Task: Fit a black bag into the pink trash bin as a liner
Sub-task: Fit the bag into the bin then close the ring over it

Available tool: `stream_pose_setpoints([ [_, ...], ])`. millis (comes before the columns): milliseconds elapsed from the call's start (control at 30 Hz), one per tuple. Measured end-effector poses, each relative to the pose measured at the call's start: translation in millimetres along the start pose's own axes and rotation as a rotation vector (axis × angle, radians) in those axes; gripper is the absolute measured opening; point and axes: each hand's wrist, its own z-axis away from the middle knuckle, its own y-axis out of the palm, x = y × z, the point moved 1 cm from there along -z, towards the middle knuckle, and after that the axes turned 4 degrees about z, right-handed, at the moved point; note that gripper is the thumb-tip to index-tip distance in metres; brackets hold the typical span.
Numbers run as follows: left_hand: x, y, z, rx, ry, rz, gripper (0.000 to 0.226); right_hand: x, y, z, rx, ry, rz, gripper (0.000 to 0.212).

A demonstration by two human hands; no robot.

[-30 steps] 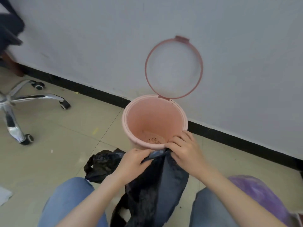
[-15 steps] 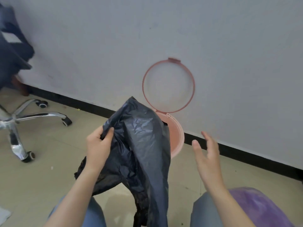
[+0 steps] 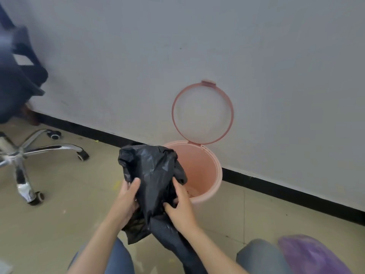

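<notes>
A pink trash bin [image 3: 214, 176] stands on the floor against the wall, its ring-shaped lid [image 3: 202, 112] flipped up against the wall. Some small debris lies at its bottom. A crumpled black bag [image 3: 152, 175] is held up just left of and in front of the bin's opening, covering the bin's left rim. My left hand [image 3: 127, 200] grips the bag's left side. My right hand [image 3: 180, 206] grips its right side, fingers pressed into the plastic. The bag's lower end trails down between my knees.
An office chair's chrome wheeled base [image 3: 27, 155] stands at the left, with dark cloth hanging above it. A purple bag [image 3: 310, 254] lies at the bottom right beside my right knee. A black skirting strip [image 3: 286, 190] runs along the wall's foot.
The bag was lifted from the bin's front rim and bunched up. My right hand, free half a second ago, has taken hold of the bag again. The view has tilted upward.
</notes>
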Motion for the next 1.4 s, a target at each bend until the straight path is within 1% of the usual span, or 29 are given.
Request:
stream_pose_setpoints([
  [67, 2.0, 6.0, -0.2, -0.116, 0.049, -0.131, 0.05, -3.1, 2.2, -0.5, 0.01, -0.076, 0.091, 0.068],
  [133, 1.5, 9.1, -3.4, -0.231, 0.109, -0.222, 0.053, -6.5, -2.2, -0.8, -0.039, -0.069, 0.077, 0.062],
  [200, 0.1, 9.2, -6.1, -0.3, 0.11, -0.25, 0.05, -7.2, -13.7, -3.5, -0.141, -0.009, -0.09, 0.057],
  [267, -2.9, 6.9, -7.6, -0.314, 0.114, -0.25, 0.04, -6.1, -30.9, -12.5, -0.276, 0.062, -0.366, 0.054],
  [333, -8.1, 3.4, -8.4, -0.339, 0.143, -0.26, 0.032, -5.4, -53.0, -24.2, -0.396, 0.081, -0.661, 0.051],
  [367, -11.7, 1.3, -9.2, -0.36, 0.164, -0.261, 0.03, -6.2, -65.5, -30.1, -0.453, 0.07, -0.759, 0.051],
  [433, -20.0, -2.6, -11.7, -0.378, 0.208, -0.26, 0.031, -7.6, -87.5, -37.8, -0.532, 0.056, -0.812, 0.055],
  [467, -23.8, -3.6, -13.9, -0.374, 0.22, -0.27, 0.034, -7.6, -94.3, -39.6, -0.533, 0.054, -0.786, 0.059],
  [533, -29.8, -2.9, -19.9, -0.353, 0.235, -0.31, 0.036, -7.3, -99.9, -41.0, -0.474, 0.041, -0.679, 0.071],
  [633, -35.5, 0.9, -31.5, -0.327, 0.245, -0.321, 0.031, -7.4, -95.0, -34.5, -0.341, 0.039, -0.409, 0.088],
  [700, -37.6, 5.6, -41.5, -0.31, 0.231, -0.299, 0.025, -10.2, -85.0, -24.9, -0.269, 0.038, -0.249, 0.086],
  [767, -38.4, 13.3, -51.9, -0.286, 0.196, -0.293, 0.02, -13.6, -71.2, -16.4, -0.218, 0.021, -0.157, 0.08],
  [833, -38.1, 25.0, -61.3, -0.242, 0.149, -0.286, 0.016, -12.2, -60.1, -13.9, -0.231, 0.016, -0.113, 0.076],
  [867, -36.5, 31.6, -66.7, -0.206, 0.119, -0.276, 0.024, -7.1, -58.4, -15.5, -0.283, -0.002, -0.121, 0.073],
  [933, -31.7, 46.1, -77.8, -0.142, 0.052, -0.266, 0.062, 7.7, -61.0, -22.7, -0.407, -0.057, -0.268, 0.06],
  [967, -28.2, 52.4, -82.5, -0.131, 0.034, -0.306, 0.076, 13.7, -62.2, -27.0, -0.443, -0.071, -0.344, 0.056],
  [1000, -23.7, 57.9, -86.6, -0.127, 0.035, -0.39, 0.082, 17.7, -62.8, -31.4, -0.46, -0.091, -0.328, 0.054],
  [1033, -17.4, 61.5, -92.0, -0.085, 0.058, -0.512, 0.078, 19.4, -62.7, -35.2, -0.448, -0.114, -0.216, 0.055],
  [1067, -9.7, 63.9, -96.9, 0.021, 0.075, -0.666, 0.063, 16.5, -61.2, -39.9, -0.4, -0.137, -0.052, 0.059],
  [1100, -2.1, 65.9, -99.7, 0.17, 0.055, -0.836, 0.045, 8.8, -59.5, -44.8, -0.324, -0.143, 0.143, 0.062],
  [1133, 5.1, 66.2, -100.6, 0.312, -0.005, -1.006, 0.034, -5.4, -58.0, -50.1, -0.222, -0.124, 0.353, 0.065],
  [1167, 11.2, 63.2, -102.5, 0.411, -0.079, -1.178, 0.031, -23.1, -57.2, -54.6, -0.108, -0.069, 0.561, 0.066],
  [1200, 14.0, 58.8, -104.1, 0.456, -0.145, -1.341, 0.032, -41.0, -59.1, -58.4, -0.006, 0.026, 0.723, 0.064],
  [1233, 14.3, 54.1, -105.8, 0.454, -0.178, -1.465, 0.035, -52.9, -61.9, -60.5, 0.065, 0.142, 0.786, 0.059],
  [1267, 13.7, 48.7, -107.4, 0.429, -0.156, -1.535, 0.042, -59.6, -65.1, -63.0, 0.111, 0.244, 0.791, 0.053],
  [1300, 13.7, 43.0, -107.4, 0.391, -0.097, -1.569, 0.051, -61.2, -67.5, -65.3, 0.163, 0.313, 0.805, 0.049],
  [1367, 12.9, 30.9, -102.7, 0.284, 0.047, -1.588, 0.07, -60.8, -67.7, -73.0, 0.233, 0.389, 0.839, 0.047],
  [1400, 12.8, 23.0, -99.4, 0.226, 0.075, -1.599, 0.079, -57.0, -66.7, -76.5, 0.283, 0.425, 0.862, 0.047],
])
